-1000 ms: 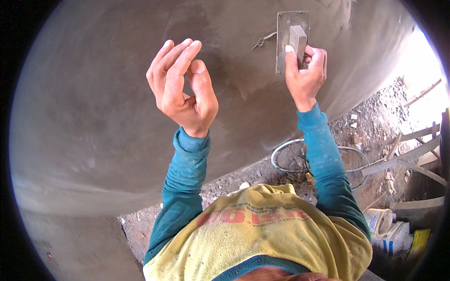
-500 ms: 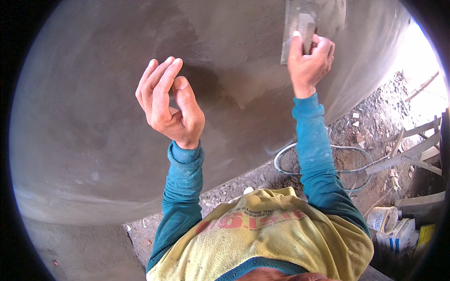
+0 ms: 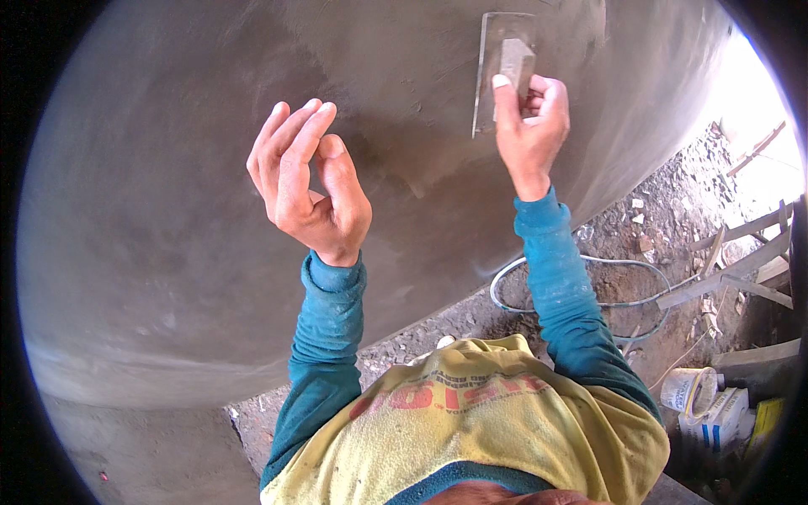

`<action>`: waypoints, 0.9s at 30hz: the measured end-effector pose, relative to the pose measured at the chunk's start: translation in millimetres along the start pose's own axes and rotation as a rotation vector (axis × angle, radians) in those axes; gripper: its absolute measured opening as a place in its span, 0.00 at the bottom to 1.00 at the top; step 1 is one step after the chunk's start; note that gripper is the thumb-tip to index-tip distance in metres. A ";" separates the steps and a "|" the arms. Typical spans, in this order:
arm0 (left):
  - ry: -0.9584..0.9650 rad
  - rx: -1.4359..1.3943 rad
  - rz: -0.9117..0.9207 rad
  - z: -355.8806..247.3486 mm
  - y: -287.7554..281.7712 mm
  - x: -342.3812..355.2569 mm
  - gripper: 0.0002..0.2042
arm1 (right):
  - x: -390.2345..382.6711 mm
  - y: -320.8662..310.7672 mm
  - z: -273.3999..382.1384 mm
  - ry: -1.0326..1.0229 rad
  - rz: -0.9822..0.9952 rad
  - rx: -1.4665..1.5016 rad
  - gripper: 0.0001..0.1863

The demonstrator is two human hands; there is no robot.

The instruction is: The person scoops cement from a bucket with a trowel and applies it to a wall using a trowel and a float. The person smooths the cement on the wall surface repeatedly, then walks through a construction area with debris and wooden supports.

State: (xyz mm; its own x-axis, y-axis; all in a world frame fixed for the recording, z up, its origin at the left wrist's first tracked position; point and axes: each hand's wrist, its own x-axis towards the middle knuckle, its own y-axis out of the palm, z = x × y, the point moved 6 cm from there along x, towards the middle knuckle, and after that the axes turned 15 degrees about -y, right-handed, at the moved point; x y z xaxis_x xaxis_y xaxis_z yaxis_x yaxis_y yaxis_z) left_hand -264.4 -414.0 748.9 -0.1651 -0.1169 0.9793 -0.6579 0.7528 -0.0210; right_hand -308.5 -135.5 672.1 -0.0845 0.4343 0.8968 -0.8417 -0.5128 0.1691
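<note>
A large grey plastered wall (image 3: 168, 210) curves across the view in front of me, with darker damp patches near its middle. My right hand (image 3: 534, 139) grips the block-like handle of a plastering float (image 3: 515, 59). The float's thin rectangular plate looks see-through and lies against the wall, or very near it. To the left, my left hand (image 3: 307, 181) is raised in front of the wall with its fingers loosely curved and the thumb apart. Nothing is in it; whether it touches the plaster I cannot tell.
On the rubble-strewn ground at right lies a looped hose (image 3: 619, 259). Beyond it are wooden planks (image 3: 732, 273) in a pile. A white bucket (image 3: 686, 391) and a white-and-blue box (image 3: 715, 421) stand at the lower right.
My right hand has moved left and slightly down with the float across the wall. My left hand has hardly moved.
</note>
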 end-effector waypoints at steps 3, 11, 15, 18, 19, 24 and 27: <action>-0.018 0.004 0.003 1.4 -2.6 0.1 0.12 | 4.9 2.9 5.3 -0.213 0.037 -0.265 0.23; -0.033 -0.054 -0.049 7.2 -5.1 -0.8 0.17 | 65.1 -58.5 -135.9 0.109 -0.077 -0.200 0.27; -0.045 -0.007 0.010 1.5 2.7 -0.1 0.13 | 40.7 -49.2 -99.5 0.061 0.074 0.043 0.27; -0.012 -0.026 0.024 2.6 7.1 -2.2 0.13 | 29.3 -35.8 -82.1 0.047 0.061 0.167 0.26; -0.028 -0.052 0.014 3.2 6.3 -1.5 0.14 | 27.5 -33.1 -77.3 0.070 0.061 0.186 0.25; -0.089 -0.111 -0.028 13.2 -2.7 0.0 0.15 | 17.4 -16.9 -25.0 0.063 0.111 0.211 0.24; -0.081 -0.092 -0.013 14.7 -6.9 1.3 0.12 | 0.3 -0.4 33.9 -0.142 0.214 0.091 0.22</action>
State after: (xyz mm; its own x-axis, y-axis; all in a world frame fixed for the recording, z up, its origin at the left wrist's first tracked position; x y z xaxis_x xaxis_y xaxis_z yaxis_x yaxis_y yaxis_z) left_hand -270.9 -428.9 747.4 -0.2184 -0.1763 0.9598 -0.5910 0.8065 0.0137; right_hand -290.1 -160.2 686.2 -0.1739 0.2040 0.9634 -0.7611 -0.6486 0.0000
